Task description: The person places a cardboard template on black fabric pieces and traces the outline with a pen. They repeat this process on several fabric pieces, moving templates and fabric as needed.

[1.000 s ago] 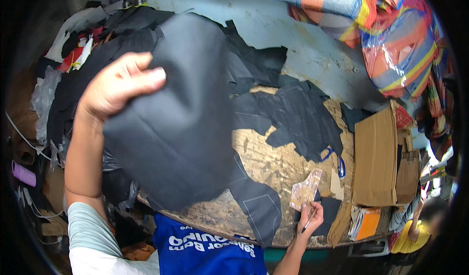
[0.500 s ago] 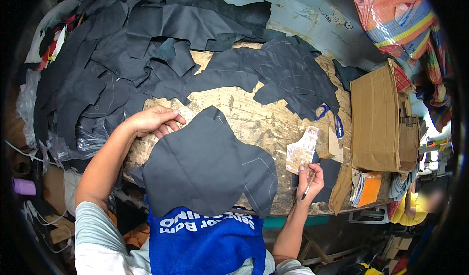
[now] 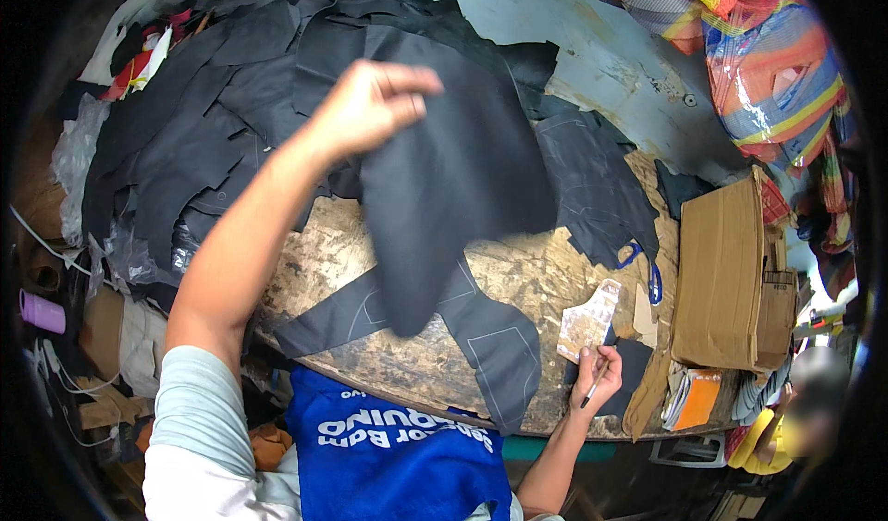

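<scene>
So the left hand point(image 3: 375, 105) is up over the surface point(image 3: 319, 244), fingers pinching the edge of a big black sheet point(image 3: 453, 170). It's hanging kinda limp, a bit blurry, with its lower end in front of two black pieces with pale outlines: one on the left point(image 3: 324, 322), one on the right point(image 3: 499, 345).

Right hand point(image 3: 599, 380) is down near the front edge, fingers curled around a pen point(image 3: 592, 393), just by the bottom end of a pale, blotchy template point(image 3: 588, 320). Can't tell if they're pressing on it.

Blue-handled scissors point(image 3: 655, 285) sit past the template, with a cardboard box point(image 3: 717, 271) to the right of those. Big messy heap of black scraps point(image 3: 208, 114) at the back left, too.
</scene>
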Demonstrator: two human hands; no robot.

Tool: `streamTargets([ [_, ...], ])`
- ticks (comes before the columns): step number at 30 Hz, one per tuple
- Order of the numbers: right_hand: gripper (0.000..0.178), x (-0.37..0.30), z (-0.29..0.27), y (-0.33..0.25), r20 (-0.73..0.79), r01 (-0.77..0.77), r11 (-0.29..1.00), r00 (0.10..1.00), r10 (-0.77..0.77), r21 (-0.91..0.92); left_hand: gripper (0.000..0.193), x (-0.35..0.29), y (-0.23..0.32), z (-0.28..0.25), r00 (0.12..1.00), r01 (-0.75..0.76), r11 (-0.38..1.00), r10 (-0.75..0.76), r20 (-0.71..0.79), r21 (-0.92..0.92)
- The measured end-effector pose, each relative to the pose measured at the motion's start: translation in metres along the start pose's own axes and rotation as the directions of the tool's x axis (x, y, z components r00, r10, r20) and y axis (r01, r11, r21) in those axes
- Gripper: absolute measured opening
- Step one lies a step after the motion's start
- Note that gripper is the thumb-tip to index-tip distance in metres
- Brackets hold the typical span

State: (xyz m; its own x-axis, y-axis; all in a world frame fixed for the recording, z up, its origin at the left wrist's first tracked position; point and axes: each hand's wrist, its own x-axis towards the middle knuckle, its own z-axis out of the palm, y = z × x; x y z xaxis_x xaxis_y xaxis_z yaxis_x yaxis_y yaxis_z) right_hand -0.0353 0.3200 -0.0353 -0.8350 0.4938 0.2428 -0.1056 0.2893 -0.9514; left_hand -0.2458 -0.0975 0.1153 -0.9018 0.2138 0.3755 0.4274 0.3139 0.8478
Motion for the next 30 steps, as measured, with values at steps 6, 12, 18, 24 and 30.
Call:
streamTargets([
  [6, 0.019, -0.001, -0.002, 0.002, 0.005, 0.016, 1.000, 1.000, -0.015, -0.015, 0.089, -0.014, -0.038, -0.101, 0.989, 0.083, 0.712, -0.144, 0.030, 0.697],
  [12, 0.020, 0.000, 0.000, 0.002, -0.005, 0.004, 1.000, 1.000, -0.004, -0.012, 0.044, -0.087, -0.073, -0.124, 0.930, 0.265, 0.340, -0.337, -0.146, 0.902],
  [18, 0.020, -0.001, 0.001, 0.000, -0.015, -0.007, 1.000, 1.000, 0.007, 0.000, 0.013, -0.075, -0.070, -0.125, 0.952, 0.102, 0.499, 0.201, -0.229, 0.861],
  [24, 0.021, -0.001, 0.002, -0.001, -0.008, 0.010, 0.999, 1.000, -0.010, -0.049, 0.018, -0.041, 0.000, -0.139, 0.629, -0.064, 0.762, 0.532, -0.567, 0.644],
  [30, 0.023, 0.000, 0.001, 0.000, -0.020, 0.037, 0.995, 0.999, -0.039, -0.095, 0.004, -0.079, 0.072, -0.040, 0.717, -0.249, 0.726, 0.583, -0.382, 0.642],
])
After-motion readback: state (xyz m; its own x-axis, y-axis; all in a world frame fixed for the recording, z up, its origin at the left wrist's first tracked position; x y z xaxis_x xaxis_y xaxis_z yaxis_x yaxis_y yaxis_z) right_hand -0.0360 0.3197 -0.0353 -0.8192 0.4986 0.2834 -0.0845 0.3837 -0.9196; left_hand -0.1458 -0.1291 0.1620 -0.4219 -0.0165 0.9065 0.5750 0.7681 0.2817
